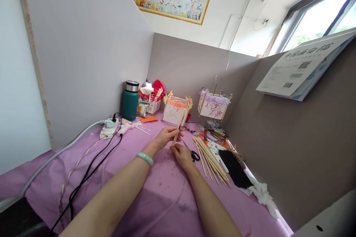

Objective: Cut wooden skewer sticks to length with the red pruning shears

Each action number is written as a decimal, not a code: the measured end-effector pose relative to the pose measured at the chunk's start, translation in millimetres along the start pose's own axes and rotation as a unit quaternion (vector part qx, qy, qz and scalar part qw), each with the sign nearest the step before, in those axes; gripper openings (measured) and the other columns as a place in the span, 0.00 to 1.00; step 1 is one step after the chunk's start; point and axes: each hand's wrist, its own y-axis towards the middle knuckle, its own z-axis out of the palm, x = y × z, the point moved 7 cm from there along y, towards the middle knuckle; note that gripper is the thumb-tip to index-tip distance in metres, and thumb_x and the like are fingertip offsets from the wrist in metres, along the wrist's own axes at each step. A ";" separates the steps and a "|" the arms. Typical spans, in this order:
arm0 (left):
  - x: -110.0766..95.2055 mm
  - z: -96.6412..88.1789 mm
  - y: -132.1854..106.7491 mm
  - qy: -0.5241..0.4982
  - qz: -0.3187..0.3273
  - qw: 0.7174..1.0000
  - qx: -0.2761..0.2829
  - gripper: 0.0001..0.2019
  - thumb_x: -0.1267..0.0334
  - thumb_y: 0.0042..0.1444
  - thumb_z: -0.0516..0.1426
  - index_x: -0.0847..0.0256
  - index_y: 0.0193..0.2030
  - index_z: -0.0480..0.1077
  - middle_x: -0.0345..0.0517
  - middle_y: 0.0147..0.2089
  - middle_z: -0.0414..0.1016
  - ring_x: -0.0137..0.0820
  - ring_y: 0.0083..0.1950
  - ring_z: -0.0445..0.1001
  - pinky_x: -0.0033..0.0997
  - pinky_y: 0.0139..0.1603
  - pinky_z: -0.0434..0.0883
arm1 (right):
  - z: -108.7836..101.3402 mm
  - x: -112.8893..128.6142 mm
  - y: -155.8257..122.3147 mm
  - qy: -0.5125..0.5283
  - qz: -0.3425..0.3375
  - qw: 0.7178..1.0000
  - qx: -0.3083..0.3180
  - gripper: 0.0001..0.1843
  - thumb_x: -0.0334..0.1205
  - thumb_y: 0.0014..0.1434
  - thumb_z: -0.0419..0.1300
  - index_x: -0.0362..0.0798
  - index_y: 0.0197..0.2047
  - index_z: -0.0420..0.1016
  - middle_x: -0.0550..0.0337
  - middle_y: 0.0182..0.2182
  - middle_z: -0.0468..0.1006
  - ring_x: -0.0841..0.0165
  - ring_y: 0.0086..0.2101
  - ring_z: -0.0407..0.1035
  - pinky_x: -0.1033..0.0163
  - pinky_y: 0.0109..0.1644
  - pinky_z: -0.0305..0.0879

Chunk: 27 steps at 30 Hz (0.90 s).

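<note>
The person's left hand (166, 137) and right hand (182, 156) both pinch a narrow bundle of thin pale wooden sticks (178, 133), holding it above a purple cloth (155, 196). Just beside the right hand lie black-handled scissors (194, 154) and a loose pile of long wooden sticks (210, 160).
</note>
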 end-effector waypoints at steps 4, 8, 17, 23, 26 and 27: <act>1.8 -1.1 1.3 0.010 0.003 1.000 0.006 0.19 0.54 0.47 0.62 0.67 0.40 0.73 0.50 0.37 0.76 0.29 0.31 0.73 0.32 0.37 0.69 | 2.5 -0.6 -1.0 0.015 -0.023 1.000 -0.009 0.14 0.45 0.61 0.52 0.47 0.32 0.75 0.60 0.28 0.77 0.71 0.28 0.67 0.69 0.30 0.50; 2.6 -0.5 1.3 0.016 0.004 1.000 0.011 0.19 0.53 0.48 0.62 0.66 0.42 0.73 0.51 0.37 0.76 0.29 0.31 0.74 0.31 0.36 0.69 | 4.7 -0.3 -0.5 0.042 -0.052 0.998 -0.022 0.14 0.42 0.63 0.50 0.47 0.36 0.75 0.59 0.30 0.77 0.70 0.29 0.68 0.69 0.32 0.52; 2.2 0.4 0.5 -0.003 -0.009 1.000 0.001 0.19 0.55 0.45 0.64 0.68 0.41 0.73 0.50 0.35 0.76 0.29 0.31 0.74 0.32 0.37 0.70 | 5.4 -1.7 -0.6 0.008 -0.038 0.999 -0.020 0.14 0.42 0.63 0.50 0.46 0.31 0.74 0.59 0.27 0.76 0.71 0.28 0.67 0.69 0.32 0.51; 3.1 -4.8 2.1 0.004 -0.001 1.000 -0.013 0.19 0.55 0.46 0.63 0.68 0.41 0.73 0.49 0.33 0.75 0.29 0.31 0.74 0.35 0.41 0.70 | 3.9 2.1 1.4 0.013 -0.029 0.999 0.001 0.16 0.41 0.63 0.49 0.46 0.32 0.75 0.58 0.28 0.76 0.70 0.29 0.68 0.68 0.33 0.54; 3.5 -4.6 3.1 0.010 0.000 1.000 -0.008 0.19 0.55 0.47 0.63 0.67 0.41 0.73 0.48 0.33 0.75 0.29 0.31 0.74 0.35 0.41 0.70 | -10.0 7.7 -5.7 0.047 -0.024 0.998 0.019 0.12 0.42 0.60 0.53 0.46 0.38 0.76 0.56 0.32 0.77 0.69 0.31 0.68 0.67 0.35 0.57; 3.8 -4.0 3.6 0.011 -0.001 1.000 -0.004 0.19 0.55 0.47 0.63 0.67 0.42 0.73 0.47 0.33 0.75 0.29 0.31 0.74 0.36 0.40 0.70 | -18.8 9.1 -13.6 0.076 -0.019 0.997 0.018 0.13 0.43 0.58 0.55 0.46 0.41 0.75 0.55 0.34 0.76 0.69 0.31 0.68 0.66 0.36 0.58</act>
